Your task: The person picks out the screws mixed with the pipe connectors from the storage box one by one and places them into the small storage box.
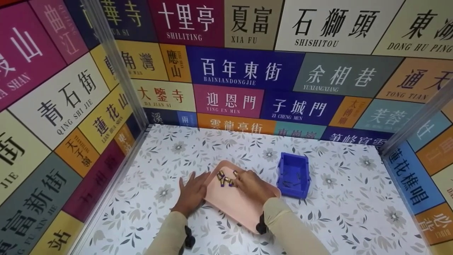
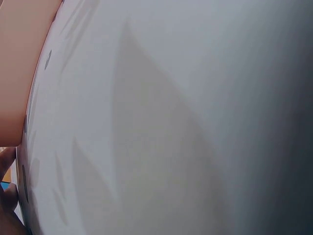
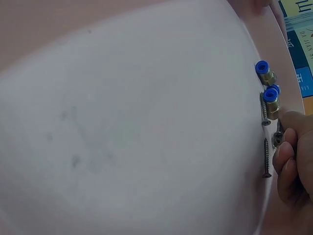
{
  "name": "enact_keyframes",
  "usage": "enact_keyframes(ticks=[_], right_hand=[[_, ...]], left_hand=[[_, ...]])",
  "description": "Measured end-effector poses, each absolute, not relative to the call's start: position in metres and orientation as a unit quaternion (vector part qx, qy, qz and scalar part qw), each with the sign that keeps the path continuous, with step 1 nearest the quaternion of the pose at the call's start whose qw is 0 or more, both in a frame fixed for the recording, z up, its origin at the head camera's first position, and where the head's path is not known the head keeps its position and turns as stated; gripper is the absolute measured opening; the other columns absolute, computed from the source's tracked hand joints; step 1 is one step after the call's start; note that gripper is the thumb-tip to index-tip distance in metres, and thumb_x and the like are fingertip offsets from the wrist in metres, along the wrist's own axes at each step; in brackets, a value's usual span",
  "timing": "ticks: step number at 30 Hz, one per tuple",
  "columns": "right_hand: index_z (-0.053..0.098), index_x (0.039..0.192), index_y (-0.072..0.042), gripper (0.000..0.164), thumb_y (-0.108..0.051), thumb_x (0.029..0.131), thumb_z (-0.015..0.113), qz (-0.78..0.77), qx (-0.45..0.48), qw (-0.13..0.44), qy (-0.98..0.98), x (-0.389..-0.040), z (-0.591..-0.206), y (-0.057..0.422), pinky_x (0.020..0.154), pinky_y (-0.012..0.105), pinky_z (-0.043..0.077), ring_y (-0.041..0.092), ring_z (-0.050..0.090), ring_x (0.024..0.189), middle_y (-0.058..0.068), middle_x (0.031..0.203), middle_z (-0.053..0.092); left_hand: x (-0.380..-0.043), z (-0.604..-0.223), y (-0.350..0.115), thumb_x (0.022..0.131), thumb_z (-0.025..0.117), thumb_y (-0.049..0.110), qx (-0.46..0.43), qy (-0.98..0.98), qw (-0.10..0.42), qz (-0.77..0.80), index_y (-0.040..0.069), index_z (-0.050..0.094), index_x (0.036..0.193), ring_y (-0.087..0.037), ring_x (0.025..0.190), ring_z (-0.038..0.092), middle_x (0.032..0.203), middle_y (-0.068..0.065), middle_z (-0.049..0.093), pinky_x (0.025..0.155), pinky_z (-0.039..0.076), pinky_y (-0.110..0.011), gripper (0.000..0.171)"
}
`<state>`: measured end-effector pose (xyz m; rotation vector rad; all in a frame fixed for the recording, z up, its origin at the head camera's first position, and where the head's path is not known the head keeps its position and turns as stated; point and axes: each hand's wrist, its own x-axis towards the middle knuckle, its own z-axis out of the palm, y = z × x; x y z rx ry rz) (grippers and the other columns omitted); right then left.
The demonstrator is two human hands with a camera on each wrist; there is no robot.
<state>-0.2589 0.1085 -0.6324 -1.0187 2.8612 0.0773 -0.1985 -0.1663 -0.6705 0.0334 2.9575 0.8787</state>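
A pink tray lies slanted on the table. At its far end sit several brass push-in fittings with blue ends, beside a few dark screws. My right hand reaches into the tray over these pieces. Its fingers are curled in the right wrist view, with a screw and a fitting at the fingertips; whether it pinches one is unclear. On the tray's left side my left hand rests at the rim, thumb and fingers extended. Only parts of its fingers appear in the left wrist view.
Right of the tray stands a blue bin with several dark screws inside. A floral cloth covers the table. Panels with printed signs enclose it at the back and on both sides.
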Motion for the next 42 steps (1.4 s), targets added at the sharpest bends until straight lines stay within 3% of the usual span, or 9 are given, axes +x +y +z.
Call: enact_keyframes(ticks=[2,4,7,12,16,22,29,35,42], right_hand=[[0.064,0.120,-0.018,0.022,-0.029,0.109,0.049,-0.190,-0.289,0.101,0.933,-0.261,-0.631,0.107,0.077,0.020,0.046,0.006,0.056,0.087,-0.007,0.098,0.062],[0.069,0.111,-0.019,0.021,-0.033,0.106,0.055,-0.301,-0.276,0.087,0.908,-0.265,-0.629,0.104,0.073,0.024,0.048,0.008,0.057,0.080,-0.007,0.089,0.062],[0.070,0.105,-0.014,0.020,-0.028,0.105,0.057,-0.297,-0.289,0.067,0.908,-0.271,-0.626,0.100,0.070,0.027,0.049,0.009,0.055,0.077,-0.007,0.082,0.060],[0.075,0.106,-0.007,0.020,-0.022,0.103,0.061,-0.316,-0.277,0.055,0.906,-0.276,-0.623,0.094,0.068,0.022,0.050,0.006,0.056,0.077,-0.003,0.086,0.070],[0.073,0.089,-0.007,0.015,-0.014,0.100,0.066,-0.302,-0.309,-0.001,0.902,-0.278,-0.623,0.092,0.055,0.022,0.045,0.007,0.053,0.065,0.003,0.078,0.071],[0.075,0.087,-0.005,0.016,-0.015,0.098,0.068,-0.309,-0.304,-0.019,0.901,-0.279,-0.617,0.098,0.052,0.018,0.041,0.003,0.051,0.061,0.004,0.077,0.074],[0.073,0.086,-0.005,0.015,-0.014,0.097,0.070,-0.316,-0.278,-0.032,0.907,-0.281,-0.603,0.120,0.040,0.018,0.039,0.000,0.049,0.042,-0.001,0.054,0.063],[0.069,0.081,-0.009,0.022,-0.021,0.099,0.069,-0.327,-0.240,-0.026,0.914,-0.283,-0.593,0.149,0.041,0.020,0.042,0.001,0.049,0.039,-0.005,0.050,0.057],[0.068,0.081,-0.010,0.022,-0.022,0.099,0.069,-0.307,-0.237,-0.072,0.919,-0.287,-0.585,0.185,0.045,0.022,0.041,0.002,0.045,0.042,-0.006,0.050,0.053]], left_hand=[[-0.198,-0.670,-0.166,0.109,0.025,0.043,0.013,0.958,0.027,0.284,0.042,0.030,0.160,-0.027,0.160,0.014,0.165,0.016,0.035,0.123,-0.012,-0.066,0.051],[-0.198,-0.670,-0.166,0.109,0.025,0.044,0.011,0.958,0.029,0.286,0.044,0.029,0.160,-0.026,0.161,0.013,0.165,0.017,0.034,0.124,-0.012,-0.065,0.051],[-0.198,-0.670,-0.167,0.108,0.025,0.046,0.007,0.956,0.033,0.293,0.047,0.028,0.159,-0.024,0.161,0.011,0.165,0.019,0.033,0.124,-0.014,-0.063,0.050],[-0.197,-0.671,-0.168,0.109,0.027,0.045,0.016,0.955,0.024,0.297,0.047,0.031,0.158,-0.025,0.160,0.013,0.164,0.018,0.036,0.123,-0.013,-0.065,0.049],[-0.198,-0.673,-0.169,0.108,0.028,0.041,0.023,0.956,0.019,0.292,0.044,0.033,0.158,-0.028,0.160,0.016,0.163,0.015,0.038,0.122,-0.011,-0.068,0.050],[-0.199,-0.673,-0.167,0.106,0.029,0.040,0.009,0.955,0.034,0.296,0.046,0.033,0.158,-0.025,0.161,0.013,0.163,0.018,0.036,0.123,-0.014,-0.066,0.052],[-0.200,-0.671,-0.166,0.106,0.029,0.040,0.005,0.956,0.034,0.290,0.046,0.033,0.158,-0.024,0.161,0.013,0.163,0.018,0.036,0.123,-0.014,-0.064,0.052],[-0.200,-0.672,-0.165,0.105,0.030,0.041,-0.002,0.955,0.040,0.295,0.048,0.032,0.157,-0.023,0.161,0.011,0.164,0.019,0.035,0.123,-0.016,-0.063,0.052],[-0.200,-0.672,-0.166,0.107,0.028,0.044,0.003,0.955,0.037,0.294,0.047,0.033,0.157,-0.023,0.161,0.012,0.164,0.019,0.035,0.123,-0.014,-0.064,0.050]])
